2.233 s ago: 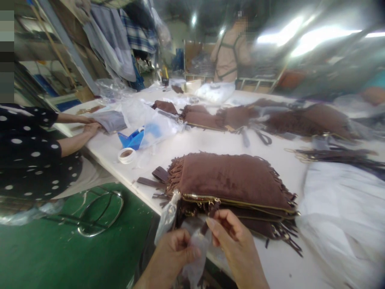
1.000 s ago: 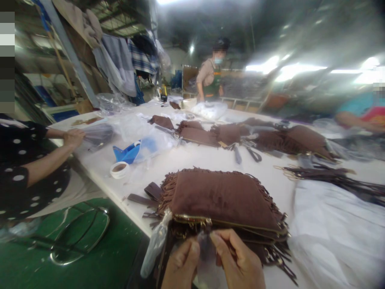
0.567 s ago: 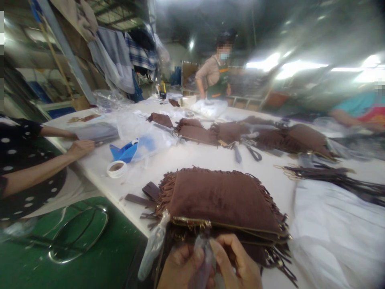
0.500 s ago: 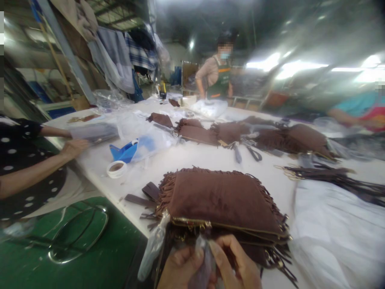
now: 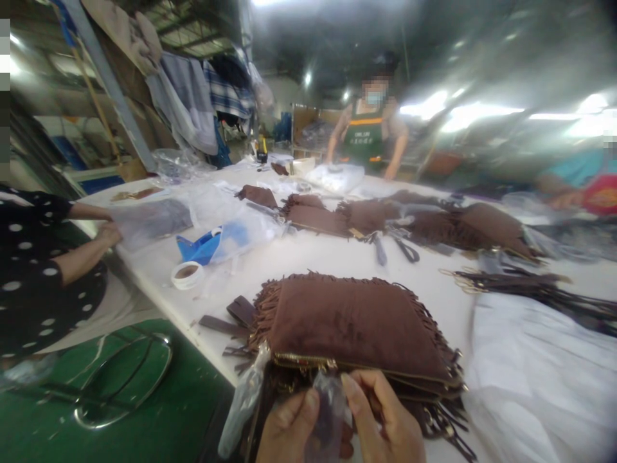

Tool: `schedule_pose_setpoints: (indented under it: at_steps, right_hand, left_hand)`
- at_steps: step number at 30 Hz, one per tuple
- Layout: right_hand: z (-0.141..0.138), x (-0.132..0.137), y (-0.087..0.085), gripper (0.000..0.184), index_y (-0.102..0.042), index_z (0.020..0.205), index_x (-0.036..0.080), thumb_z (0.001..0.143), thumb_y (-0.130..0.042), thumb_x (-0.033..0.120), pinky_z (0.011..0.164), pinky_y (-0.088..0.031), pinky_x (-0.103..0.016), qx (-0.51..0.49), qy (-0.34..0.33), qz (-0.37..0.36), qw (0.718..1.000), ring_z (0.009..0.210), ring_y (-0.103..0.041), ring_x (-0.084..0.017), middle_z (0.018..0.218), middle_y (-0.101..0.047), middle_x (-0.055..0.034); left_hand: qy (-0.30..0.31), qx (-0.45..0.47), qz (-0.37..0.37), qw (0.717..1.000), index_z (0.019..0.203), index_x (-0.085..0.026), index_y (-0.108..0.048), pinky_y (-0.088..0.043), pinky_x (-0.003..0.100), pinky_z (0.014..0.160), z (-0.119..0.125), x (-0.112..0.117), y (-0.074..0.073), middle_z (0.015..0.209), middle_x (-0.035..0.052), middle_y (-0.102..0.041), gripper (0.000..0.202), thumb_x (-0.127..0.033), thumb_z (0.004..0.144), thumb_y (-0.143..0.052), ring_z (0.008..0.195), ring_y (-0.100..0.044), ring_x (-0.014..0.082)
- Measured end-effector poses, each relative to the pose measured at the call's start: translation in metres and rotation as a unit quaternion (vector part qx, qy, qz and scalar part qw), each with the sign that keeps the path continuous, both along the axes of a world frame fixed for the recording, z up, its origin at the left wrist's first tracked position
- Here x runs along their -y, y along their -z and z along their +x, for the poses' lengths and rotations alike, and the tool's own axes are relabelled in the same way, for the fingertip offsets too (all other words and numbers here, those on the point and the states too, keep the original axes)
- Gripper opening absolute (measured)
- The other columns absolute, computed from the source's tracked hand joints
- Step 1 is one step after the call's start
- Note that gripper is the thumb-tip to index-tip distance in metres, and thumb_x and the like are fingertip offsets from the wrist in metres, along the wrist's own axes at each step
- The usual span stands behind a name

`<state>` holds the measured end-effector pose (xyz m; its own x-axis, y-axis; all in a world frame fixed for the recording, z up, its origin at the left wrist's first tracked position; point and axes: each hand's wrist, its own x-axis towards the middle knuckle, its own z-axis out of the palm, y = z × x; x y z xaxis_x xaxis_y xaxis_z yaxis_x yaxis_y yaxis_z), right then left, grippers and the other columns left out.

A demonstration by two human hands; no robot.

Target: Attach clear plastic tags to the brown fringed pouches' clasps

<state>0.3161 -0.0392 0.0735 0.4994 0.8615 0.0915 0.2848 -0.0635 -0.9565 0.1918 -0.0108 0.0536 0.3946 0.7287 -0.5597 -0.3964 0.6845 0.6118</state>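
A stack of brown suede fringed bags [image 5: 357, 328] with gold zippers lies at the near edge of a white table [image 5: 313, 254]. Just below its zipper, my left hand [image 5: 289, 427] and my right hand [image 5: 385, 418] pinch a small clear plastic sleeve [image 5: 325, 408] wrapped round a dark zipper pull. Both hands are closed on it, thumbs facing each other. Another clear plastic piece [image 5: 241, 405] hangs off the stack's left corner.
More brown fringed bags [image 5: 434, 222] and straps [image 5: 530, 283] lie across the table. A tape roll [image 5: 187, 274], a blue dispenser [image 5: 205, 244] and white plastic bags [image 5: 540, 373] are nearby. A person in a dotted top [image 5: 43, 270] works at left; another person [image 5: 373, 125] stands at the far end.
My hands have stayed at the zipper pull, working the plastic sleeve around it. The person at the far end turned and leaned onto the table; the person at left shifted a wrapped bag.
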Motion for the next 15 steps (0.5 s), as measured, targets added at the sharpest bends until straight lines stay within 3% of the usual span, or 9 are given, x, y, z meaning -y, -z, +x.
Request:
schedule_pose_setpoints:
  at_steps: [4, 8, 12, 15]
  right_hand:
    - [-0.001, -0.001, 0.005, 0.023, -0.068, 0.103, 0.025, 0.091, -0.057, 0.041, 0.075, -0.050, -0.019, 0.063, 0.033, 0.085, 0.994, 0.079, -0.068, -0.015, 0.095, -0.072, -0.0013]
    - [-0.004, -0.002, 0.004, 0.021, -0.068, 0.105, 0.028, 0.094, -0.053, 0.036, 0.083, -0.050, -0.021, 0.107, -0.002, 0.138, 0.985, 0.090, -0.067, -0.016, 0.100, -0.071, -0.0004]
    - [-0.005, 0.001, 0.003, 0.031, -0.065, 0.110, 0.025, 0.089, -0.057, 0.047, 0.074, -0.053, -0.022, 0.063, 0.055, 0.078, 0.993, 0.084, -0.069, -0.017, 0.098, -0.073, -0.0018]
    - [-0.005, 0.003, 0.002, 0.036, -0.064, 0.102, 0.023, 0.084, -0.060, 0.054, 0.062, -0.051, -0.021, -0.005, 0.073, 0.022, 0.997, 0.073, -0.069, -0.017, 0.089, -0.073, -0.0017]
  left_hand:
    - [-0.014, 0.011, 0.002, 1.000, 0.088, -0.012, -0.073, -0.053, 0.036, 0.066, 0.003, -0.001, -0.008, 0.064, 0.0086, -0.068, 0.053, -0.058, 0.064, -0.083, 0.062, -0.066, 0.0255]
    - [-0.033, 0.026, 0.047, 0.998, 0.088, -0.011, -0.075, -0.052, 0.033, 0.069, 0.008, -0.004, -0.017, 0.070, 0.0090, -0.069, 0.049, -0.053, 0.064, -0.084, 0.066, -0.066, 0.0236]
    - [-0.032, 0.020, 0.067, 0.997, 0.089, -0.011, -0.075, -0.049, 0.029, 0.063, 0.012, -0.005, -0.018, 0.069, 0.0088, -0.069, 0.047, -0.053, 0.067, -0.082, 0.064, -0.064, 0.0219]
    - [-0.026, -0.011, 0.089, 0.996, 0.089, -0.010, -0.075, -0.046, 0.028, 0.059, 0.014, -0.006, -0.011, 0.067, 0.0086, -0.068, 0.051, -0.057, 0.069, -0.079, 0.063, -0.062, 0.0211]
